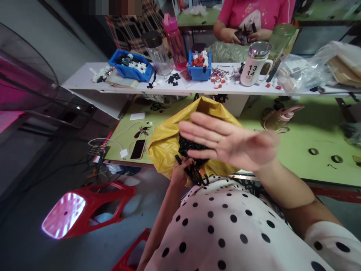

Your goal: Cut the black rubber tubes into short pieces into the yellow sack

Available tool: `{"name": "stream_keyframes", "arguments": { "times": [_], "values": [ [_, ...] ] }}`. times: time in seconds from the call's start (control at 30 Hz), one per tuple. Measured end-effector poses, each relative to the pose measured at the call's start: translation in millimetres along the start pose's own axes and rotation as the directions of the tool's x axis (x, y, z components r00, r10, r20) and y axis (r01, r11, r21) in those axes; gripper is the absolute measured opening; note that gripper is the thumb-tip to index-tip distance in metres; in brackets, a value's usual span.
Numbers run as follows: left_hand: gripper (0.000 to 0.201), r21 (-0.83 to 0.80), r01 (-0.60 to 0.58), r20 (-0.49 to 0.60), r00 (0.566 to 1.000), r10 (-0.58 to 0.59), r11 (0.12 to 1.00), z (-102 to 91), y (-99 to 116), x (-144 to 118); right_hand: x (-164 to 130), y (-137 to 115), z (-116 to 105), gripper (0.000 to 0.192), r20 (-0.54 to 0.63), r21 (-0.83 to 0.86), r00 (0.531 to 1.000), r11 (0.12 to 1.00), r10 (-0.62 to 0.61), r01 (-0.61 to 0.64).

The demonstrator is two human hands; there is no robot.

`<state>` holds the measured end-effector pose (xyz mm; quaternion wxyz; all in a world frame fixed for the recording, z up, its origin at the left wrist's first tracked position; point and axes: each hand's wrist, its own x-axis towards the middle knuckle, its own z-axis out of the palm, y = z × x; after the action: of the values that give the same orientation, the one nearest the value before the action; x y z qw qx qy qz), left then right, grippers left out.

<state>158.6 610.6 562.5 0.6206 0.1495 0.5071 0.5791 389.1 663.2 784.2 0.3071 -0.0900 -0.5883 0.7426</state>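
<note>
I see my right hand (229,145) spread flat, holding nothing, just above the yellow bag (166,143) (mouth open). Below it my left hand (180,171) grips black parts (194,171) at the bag's lip.

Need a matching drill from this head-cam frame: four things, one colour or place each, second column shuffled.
1. bag
2. stool
3. mug
4. phone

A. white, printed 13 14, on the white shelf
B. yellow, black parts inside
C. lying flat on the green table
D. red, on the floor

Pairs: 1-B, 2-D, 3-A, 4-C
</note>
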Motion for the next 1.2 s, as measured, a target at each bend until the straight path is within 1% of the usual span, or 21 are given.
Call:
{"name": "stream_keyframes", "arguments": {
  "times": [0.07,0.13,0.17,0.3,0.37,0.43,0.57,0.7,0.77,0.83,0.87,0.9,0.93,0.97,1.0,1.03,1.07,1.1,1.13,1.17,1.2],
  "values": [
    [0.063,-0.024,0.03,0.007,1.0,-0.03,0.999,0.5,1,-1,11,10,-6,0.099,-0.093,0.221,0.996,0.975,-0.012,0.033],
    [0.065,-0.046,0.049,0.01,0.999,-0.048,0.998,2.1,3,-1,18,19,-10,0.093,-0.175,0.35,0.984,0.936,0.018,0.045],
    [0.066,-0.054,0.051,0.009,0.999,-0.05,0.997,3.3,3,-1,21,23,-12,0.091,-0.196,0.4,0.98,0.915,0.031,0.051],
    [0.069,-0.076,0.042,-0.02,0.999,-0.044,0.996,9.0,4,-1,25,32,-14,0.088,-0.203,0.552,0.978,0.83,0.038,0.083],
    [0.07,-0.08,0.046,-0.033,0.998,-0.048,0.996,10.9,5,-2,26,33,-14,0.09,-0.195,0.588,0.98,0.804,0.032,0.091],
    [0.07,-0.082,0.051,-0.035,0.998,-0.054,0.995,11.8,6,-3,27,33,-13,0.091,-0.185,0.595,0.982,0.798,0.024,0.093],
    [0.07,-0.096,0.041,-0.031,0.999,-0.044,0.995,11.7,7,-5,29,34,-11,0.093,-0.178,0.523,0.984,0.847,0.006,0.089],
    [0.069,-0.081,0.057,-0.029,0.998,-0.059,0.995,10.6,6,-6,29,35,-14,0.098,-0.173,0.364,0.985,0.929,-0.003,0.067],
    [0.068,-0.072,0.053,-0.026,0.998,-0.055,0.996,9.4,5,-6,28,35,-15,0.094,-0.193,0.239,0.981,0.97,0.009,0.038],
    [0.067,-0.066,0.043,-0.02,0.999,-0.044,0.997,7.8,4,-5,27,36,-16,0.087,-0.205,0.077,0.979,0.997,0.021,-0.005],
    [0.067,-0.062,0.038,-0.015,0.999,-0.039,0.997,7.0,3,-4,25,37,-16,0.084,-0.197,-0.027,0.98,0.999,0.021,-0.027],
    [0.067,-0.06,0.032,-0.013,0.999,-0.033,0.998,6.2,2,-3,23,40,-16,0.082,-0.187,-0.167,0.982,0.985,0.013,-0.045],
    [0.068,-0.058,0.025,-0.013,1.0,-0.026,0.998,5.7,1,-3,20,43,-17,0.081,-0.179,-0.347,0.984,0.936,0.004,-0.067],
    [0.068,-0.057,0.019,-0.014,1.0,-0.02,0.998,5.3,1,-2,16,46,-19,0.078,-0.179,-0.55,0.984,0.83,-0.003,-0.097],
    [0.068,-0.057,0.017,-0.015,1.0,-0.018,0.998,5.3,0,-1,11,51,-22,0.075,-0.183,-0.74,0.983,0.659,-0.001,-0.137],
    [0.068,-0.057,0.017,-0.015,1.0,-0.018,0.998,5.5,0,-1,4,55,-26,0.072,-0.196,-0.878,0.98,0.441,0.02,-0.185],
    [0.069,-0.06,0.018,-0.015,1.0,-0.019,0.998,5.9,0,-1,-5,60,-31,0.068,-0.216,-0.945,0.974,0.236,0.067,-0.225],
    [0.069,-0.064,0.02,-0.015,1.0,-0.021,0.998,6.4,0,-1,-17,65,-37,0.064,-0.237,-0.964,0.96,0.087,0.151,-0.251],
    [0.07,-0.069,0.022,-0.016,1.0,-0.023,0.997,7.0,1,-2,-31,71,-43,0.055,-0.272,-0.959,0.931,0.011,0.243,-0.283],
    [0.07,-0.075,0.024,-0.021,0.999,-0.026,0.997,7.5,1,-2,-48,78,-48,0.044,-0.32,-0.942,0.888,-0.008,0.332,-0.336],
    [0.071,-0.081,0.029,-0.026,0.999,-0.031,0.996,7.9,1,-2,-67,86,-51,0.037,-0.376,-0.909,0.833,0.013,0.405,-0.417]
  ]
}}
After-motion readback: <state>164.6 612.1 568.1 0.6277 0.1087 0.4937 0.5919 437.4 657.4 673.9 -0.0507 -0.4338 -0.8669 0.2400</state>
